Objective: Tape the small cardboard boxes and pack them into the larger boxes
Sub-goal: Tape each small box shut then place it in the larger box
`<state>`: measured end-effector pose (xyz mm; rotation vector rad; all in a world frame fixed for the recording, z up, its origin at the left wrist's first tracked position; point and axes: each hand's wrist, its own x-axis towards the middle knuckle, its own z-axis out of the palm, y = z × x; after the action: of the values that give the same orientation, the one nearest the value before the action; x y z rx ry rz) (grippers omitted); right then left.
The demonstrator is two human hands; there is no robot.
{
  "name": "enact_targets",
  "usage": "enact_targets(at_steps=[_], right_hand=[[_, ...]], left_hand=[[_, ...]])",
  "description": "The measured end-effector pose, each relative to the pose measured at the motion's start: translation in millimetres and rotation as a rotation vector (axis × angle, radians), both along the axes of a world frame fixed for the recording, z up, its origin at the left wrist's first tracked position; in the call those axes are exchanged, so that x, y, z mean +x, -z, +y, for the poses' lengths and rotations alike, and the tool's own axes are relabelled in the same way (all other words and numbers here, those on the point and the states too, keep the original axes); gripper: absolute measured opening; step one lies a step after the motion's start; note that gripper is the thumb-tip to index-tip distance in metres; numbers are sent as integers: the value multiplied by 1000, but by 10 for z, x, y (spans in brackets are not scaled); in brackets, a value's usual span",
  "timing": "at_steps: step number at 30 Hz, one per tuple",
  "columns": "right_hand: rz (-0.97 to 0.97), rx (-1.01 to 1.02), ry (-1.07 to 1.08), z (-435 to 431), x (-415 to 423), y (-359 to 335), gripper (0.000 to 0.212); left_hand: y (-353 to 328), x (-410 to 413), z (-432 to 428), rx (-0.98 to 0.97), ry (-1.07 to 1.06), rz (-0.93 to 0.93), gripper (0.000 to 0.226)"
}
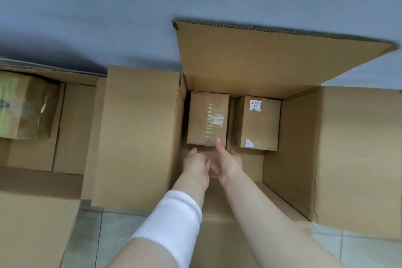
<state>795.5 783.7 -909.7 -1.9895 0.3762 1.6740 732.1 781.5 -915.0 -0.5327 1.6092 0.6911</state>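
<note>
A large open cardboard box stands on the floor with its flaps spread out. Two small boxes lie side by side at its far end. The left one is a small box sealed with clear tape. The right one is a small box with a white label reading 221. Both of my arms reach down into the large box. My right hand has its thumb stretched forward onto the near top edge of the taped box. My left hand lies just short of that box's near end with relaxed fingers and holds nothing.
A second large open box stands to the left and holds a parcel wrapped in greenish tape. The left flap of the right box overlaps it. Tiled floor shows near me, and a grey wall lies behind.
</note>
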Motion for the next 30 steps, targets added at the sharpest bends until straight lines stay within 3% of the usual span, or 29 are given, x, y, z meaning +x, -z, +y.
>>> enact_targets(at_steps=[8, 17, 22, 30], right_hand=[[36, 70, -119, -348, -85, -2044, 67], [56, 308, -148, -813, -143, -4278, 57], [120, 412, -233, -1216, -338, -4990, 50], [276, 399, -347, -2261, -508, -5781, 46]], left_hand=[[-1988, -120, -318, 75, 210, -13, 40], [-4332, -498, -844, 304, 159, -53, 38], [-4990, -826, -1413, 484, -15, -18, 37], [-5505, -1126, -3031, 475, -291, 138, 36]])
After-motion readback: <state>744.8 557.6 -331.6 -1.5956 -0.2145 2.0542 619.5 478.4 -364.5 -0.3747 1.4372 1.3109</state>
